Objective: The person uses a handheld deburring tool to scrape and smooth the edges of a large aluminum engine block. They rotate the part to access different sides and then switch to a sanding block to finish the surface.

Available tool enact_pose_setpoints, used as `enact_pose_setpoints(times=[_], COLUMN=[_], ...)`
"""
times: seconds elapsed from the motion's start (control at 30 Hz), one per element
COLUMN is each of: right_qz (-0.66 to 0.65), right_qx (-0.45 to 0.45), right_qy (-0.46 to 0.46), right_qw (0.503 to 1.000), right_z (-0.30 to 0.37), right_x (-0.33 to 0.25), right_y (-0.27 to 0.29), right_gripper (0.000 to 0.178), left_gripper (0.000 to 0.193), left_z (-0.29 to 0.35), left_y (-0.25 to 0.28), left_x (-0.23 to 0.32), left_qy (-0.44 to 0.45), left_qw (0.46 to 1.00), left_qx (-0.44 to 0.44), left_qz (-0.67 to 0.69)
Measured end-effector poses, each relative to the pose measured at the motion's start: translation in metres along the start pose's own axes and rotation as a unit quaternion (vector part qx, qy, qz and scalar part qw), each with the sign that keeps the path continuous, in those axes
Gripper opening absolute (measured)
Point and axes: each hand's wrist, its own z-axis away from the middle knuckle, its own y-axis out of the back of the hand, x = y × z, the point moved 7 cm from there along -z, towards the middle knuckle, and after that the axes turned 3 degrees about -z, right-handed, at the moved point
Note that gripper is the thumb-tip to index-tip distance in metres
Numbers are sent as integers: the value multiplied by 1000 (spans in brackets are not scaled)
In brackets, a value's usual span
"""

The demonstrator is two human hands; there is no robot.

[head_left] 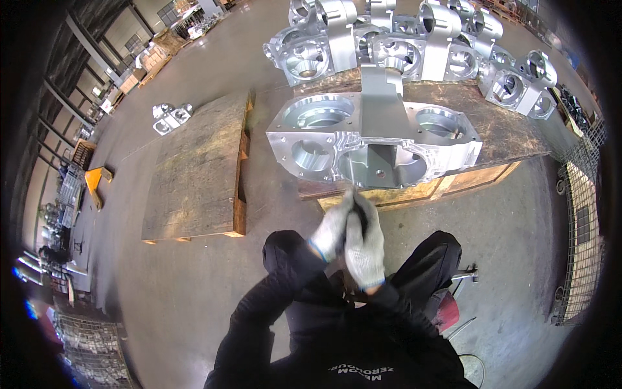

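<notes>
Both gloved hands are bunched together on a small dark tool (358, 217), left hand (331, 232) and right hand (365, 249) with fingers wrapped tight around it. The tip sits just at the lower front edge of the big machined aluminium housing (372, 139), which rests on a wooden pallet (492, 139). More castings (414, 39) crowd behind it, and a bare pallet (197, 168) lies to the left.

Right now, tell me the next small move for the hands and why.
Probably raise the tool a little to the lower front edge of the housing. Both gloved hands, left hand and right hand, are clasped around the dark tool, whose tip sits just below that edge at the pallet rim, apparently not on the metal.
</notes>
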Motion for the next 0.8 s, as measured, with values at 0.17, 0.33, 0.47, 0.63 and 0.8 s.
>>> enact_pose_setpoints(times=[0.17,0.33,0.47,0.63,0.8], right_qz=[-42,-64,-167,-28,-84], right_qx=[8,14,39,0,25], right_qy=[41,-5,-60,30,-16], right_qw=[998,998,983,999,996], right_z=[4,1,-4,-9,-8], right_x=[-2,6,7,-22,-24], right_y=[2,8,7,13,27], right_gripper=[42,50,51,44,40], left_gripper=[51,49,45,48,56], left_z=[1,-2,-7,-3,2], left_y=[0,-2,-6,-24,-33], left_x=[10,-6,3,22,11], left_qy=[-86,19,-10,-117,-47], left_qw=[995,999,994,991,998], left_qx=[-17,3,-7,-66,2], left_qz=[-56,-33,-112,-4,-46])
